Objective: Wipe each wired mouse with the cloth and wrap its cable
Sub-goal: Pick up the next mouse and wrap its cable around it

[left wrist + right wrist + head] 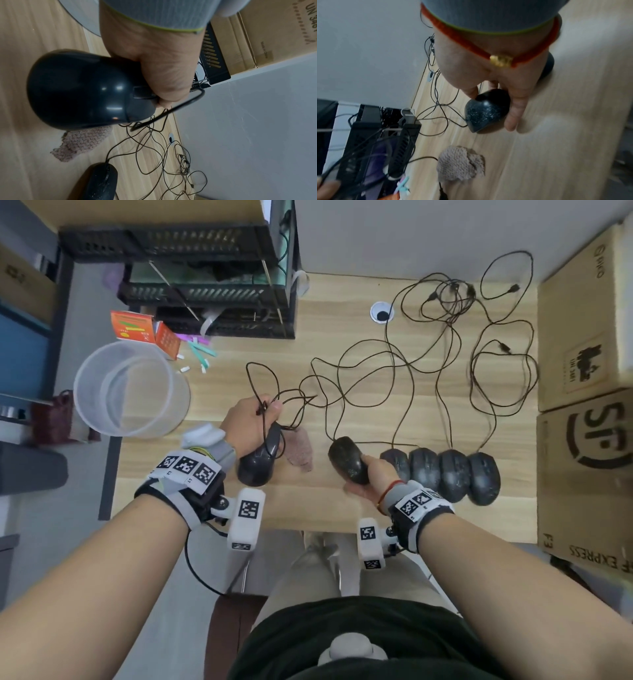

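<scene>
Nearest the person, the left hand is closed round the front end of a glossy black wired mouse, its fingers also pinching loops of that mouse's thin dark cable; the mouse body hangs tail-down toward the near edge of the light wooden desk. The left wrist view shows the thumb curled over the mouse by the scroll wheel, with a cable loop passing just beyond it.

Just right of it, a small pinkish-brown knitted cloth lies crumpled flat on the desk, touched by neither hand.

Further right, the right hand grips a dusty black wired mouse from the side, thumb on one flank and fingers along the other; whether the mouse is lifted or resting on the desk cannot be told. Just beside the hand, a row of four more dusty black mice sits side by side, touching one another.

Beyond the mice, their tangled dark cables sprawl over the desk toward a round cable grommet. At the left stands a clear plastic bucket, with black mesh trays behind it; brown cardboard boxes line the right edge
</scene>
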### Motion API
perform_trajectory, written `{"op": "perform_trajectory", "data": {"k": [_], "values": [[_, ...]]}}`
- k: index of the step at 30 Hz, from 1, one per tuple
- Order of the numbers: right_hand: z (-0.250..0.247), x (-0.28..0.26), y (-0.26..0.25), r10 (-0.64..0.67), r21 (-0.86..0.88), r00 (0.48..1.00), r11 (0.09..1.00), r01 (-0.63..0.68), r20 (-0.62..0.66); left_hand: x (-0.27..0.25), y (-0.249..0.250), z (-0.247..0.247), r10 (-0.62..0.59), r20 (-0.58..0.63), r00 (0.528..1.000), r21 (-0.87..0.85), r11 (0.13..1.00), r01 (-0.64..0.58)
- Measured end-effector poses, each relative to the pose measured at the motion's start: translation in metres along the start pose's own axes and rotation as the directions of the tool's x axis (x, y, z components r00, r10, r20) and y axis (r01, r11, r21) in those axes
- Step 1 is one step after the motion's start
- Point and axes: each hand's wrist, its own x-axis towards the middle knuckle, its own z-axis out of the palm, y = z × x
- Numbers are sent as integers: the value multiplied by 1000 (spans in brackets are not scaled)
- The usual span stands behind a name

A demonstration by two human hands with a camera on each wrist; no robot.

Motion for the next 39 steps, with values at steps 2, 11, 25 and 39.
{"op": "perform_trajectory", "data": {"k": [2,11,25,39], "values": [[-3,-3,7,-11,-199,999,980,3,-37,-6,2,5,18,1,1000,7,1000,-18],[-10,-42,-31,-88,-519,996,851,82,14,-21,43,7,83,-17,996,59,995,-82],[-28,-165,-227,-680,-136,732,722,678,38,-50,168,-63,312,-135,940,61,950,-306],[-12,-197,-256,-842,-311,290,155,938,456,-80,257,-89,470,-270,840,-219,820,-529]]}}
